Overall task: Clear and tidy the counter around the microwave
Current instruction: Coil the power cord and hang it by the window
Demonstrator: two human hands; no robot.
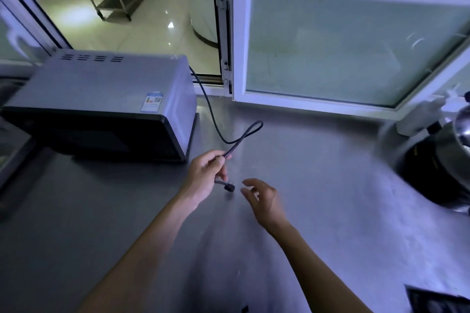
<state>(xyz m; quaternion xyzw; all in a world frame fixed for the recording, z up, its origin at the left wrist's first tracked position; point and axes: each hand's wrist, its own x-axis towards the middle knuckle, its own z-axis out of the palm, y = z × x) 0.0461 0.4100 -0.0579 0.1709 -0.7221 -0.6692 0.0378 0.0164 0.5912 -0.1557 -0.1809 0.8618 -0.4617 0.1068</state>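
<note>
Black cord [230,150] (doubled over) sits pinched in left hand [203,176]; right hand [263,199] hovers beside, fingers relaxed.

Left hand [203,175] curled in a grip, right hand [262,198] beside it with fingers loosely spread.
</note>
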